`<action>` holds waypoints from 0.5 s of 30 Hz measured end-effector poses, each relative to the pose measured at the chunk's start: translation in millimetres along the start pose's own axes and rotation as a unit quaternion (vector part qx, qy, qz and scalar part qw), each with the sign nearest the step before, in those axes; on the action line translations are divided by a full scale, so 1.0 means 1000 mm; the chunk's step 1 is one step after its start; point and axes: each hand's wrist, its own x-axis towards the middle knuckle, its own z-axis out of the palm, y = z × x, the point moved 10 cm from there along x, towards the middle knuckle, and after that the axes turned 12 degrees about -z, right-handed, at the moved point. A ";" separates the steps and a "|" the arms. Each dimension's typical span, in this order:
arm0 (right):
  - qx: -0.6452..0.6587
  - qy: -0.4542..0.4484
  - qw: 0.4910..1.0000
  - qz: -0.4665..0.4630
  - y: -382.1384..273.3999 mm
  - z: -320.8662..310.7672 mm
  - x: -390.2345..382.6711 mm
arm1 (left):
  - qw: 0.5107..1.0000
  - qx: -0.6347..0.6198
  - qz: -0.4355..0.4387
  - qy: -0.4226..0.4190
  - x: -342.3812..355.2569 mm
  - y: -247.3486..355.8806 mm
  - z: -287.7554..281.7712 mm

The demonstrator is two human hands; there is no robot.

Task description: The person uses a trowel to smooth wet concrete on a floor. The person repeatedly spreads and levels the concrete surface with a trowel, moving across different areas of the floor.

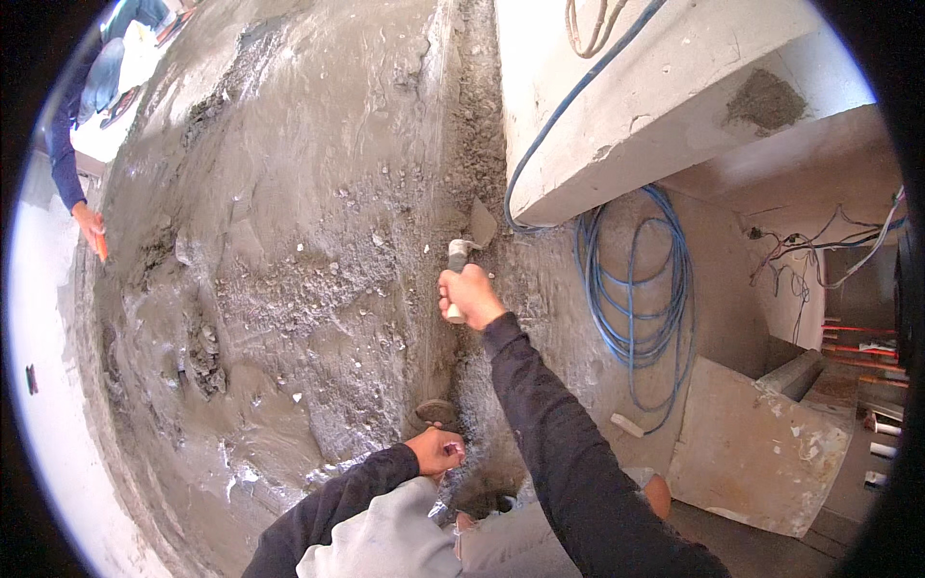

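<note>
My right hand (466,293) grips the pale handle of a trowel. The trowel's grey blade (485,222) points away from me, against rough wet mortar (381,226) beside a long straight groove. Close to my knees, my left hand (436,450) is curled closed, and nothing shows in its fingers. Just beyond it lies a round, reddish-brown thing (436,412), partly sunk in the mortar; its kind is unclear.
A co-worker's hand (90,226) at far left holds something orange. Blue cable (631,284) lies coiled on my right, below a pale concrete ledge (665,106). A stained board (761,448) lies at lower right, with loose wires (805,246) beyond.
</note>
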 end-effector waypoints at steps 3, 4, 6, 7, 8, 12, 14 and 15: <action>0.112 -0.041 0.992 0.045 0.003 0.002 -0.006 | 0.999 -0.035 -0.033 0.012 -0.006 -0.011 -0.003; 0.044 -0.050 0.997 0.042 -0.005 -0.012 -0.019 | 0.999 -0.021 -0.010 0.024 -0.007 -0.014 -0.004; -0.035 -0.060 0.997 0.029 -0.017 -0.015 -0.034 | 0.998 0.004 0.027 0.049 -0.009 -0.020 -0.003; -0.049 -0.057 0.997 0.019 -0.021 -0.015 -0.037 | 0.999 0.000 0.017 0.047 -0.008 -0.022 -0.001; -0.063 -0.056 0.996 0.009 -0.022 -0.014 -0.037 | 0.999 -0.004 0.007 0.046 -0.008 -0.026 -0.001; -0.048 0.016 0.998 -0.032 -0.001 -0.004 0.007 | 0.998 0.032 0.038 0.025 0.011 -0.019 0.010; -0.077 0.014 0.996 -0.052 0.000 0.014 0.015 | 1.000 0.008 0.024 0.018 0.011 -0.020 0.007; -0.121 -0.022 0.991 -0.047 -0.001 0.023 0.008 | 0.999 0.005 0.022 0.028 0.003 -0.019 0.005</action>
